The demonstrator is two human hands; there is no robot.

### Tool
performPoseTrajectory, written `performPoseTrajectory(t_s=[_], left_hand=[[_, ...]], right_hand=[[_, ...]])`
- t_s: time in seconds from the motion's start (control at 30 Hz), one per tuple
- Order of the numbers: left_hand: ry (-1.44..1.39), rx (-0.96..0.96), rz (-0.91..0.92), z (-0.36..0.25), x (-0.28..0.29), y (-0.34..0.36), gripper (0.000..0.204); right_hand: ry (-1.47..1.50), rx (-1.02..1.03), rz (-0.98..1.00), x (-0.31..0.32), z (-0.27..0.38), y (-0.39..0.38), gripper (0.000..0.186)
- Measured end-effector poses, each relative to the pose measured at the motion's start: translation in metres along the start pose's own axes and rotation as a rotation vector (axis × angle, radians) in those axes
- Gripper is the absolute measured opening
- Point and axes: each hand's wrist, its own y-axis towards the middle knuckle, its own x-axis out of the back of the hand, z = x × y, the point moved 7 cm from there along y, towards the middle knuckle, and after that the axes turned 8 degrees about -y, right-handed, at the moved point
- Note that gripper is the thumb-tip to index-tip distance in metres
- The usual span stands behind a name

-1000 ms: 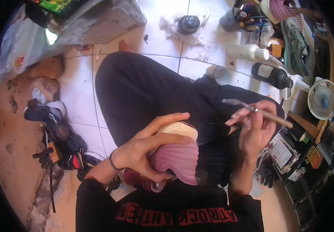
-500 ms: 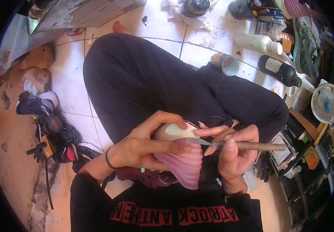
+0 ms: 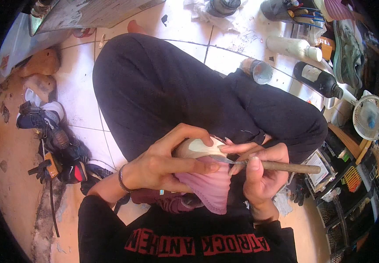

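Low in the middle, over my lap, is a shoe with a ribbed pink part (image 3: 211, 188) and a smooth cream part (image 3: 198, 148). My left hand (image 3: 167, 162) wraps round it from the left, fingers spread across the cream part and the pink part. Held like a pen in my right hand (image 3: 266, 175) is a thin-bladed knife (image 3: 290, 167) with a long brownish handle. Its metal blade lies at the line where cream meets pink, beside my left fingertips. Fingers of my right hand also rest against the shoe's right end. The blade's tip is partly hidden.
On the tiled floor ahead stand a glass jar (image 3: 259, 72), a white bottle (image 3: 292, 47), a dark bottle (image 3: 316, 79) and a cup of tools (image 3: 281, 11). To the right are a white strainer-like basket (image 3: 369, 117) and black racks (image 3: 351, 206). Several shoes (image 3: 73, 173) lie left.
My right hand and the knife have shifted slightly left, and the blade sits a little further in along the seam. My left hand keeps its grip on the shoe.
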Motion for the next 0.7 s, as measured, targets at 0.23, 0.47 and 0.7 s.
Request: performPoseTrajectory(t_s=[0.23, 0.47, 0.7], left_hand=[[0.025, 0.010, -0.001, 0.003, 0.000, -0.001, 0.045], [0.065, 0.025, 0.019, 0.001, -0.002, 0.001, 0.044], [-0.008, 0.013, -0.033, -0.002, -0.002, 0.001, 0.056]], right_hand=[[-0.129, 0.065, 0.020, -0.006, 0.009, 0.008, 0.010], [-0.279, 0.047, 0.135, -0.013, 0.014, 0.016, 0.008], [-0.177, -0.141, 0.079, -0.001, 0.000, 0.009, 0.008]])
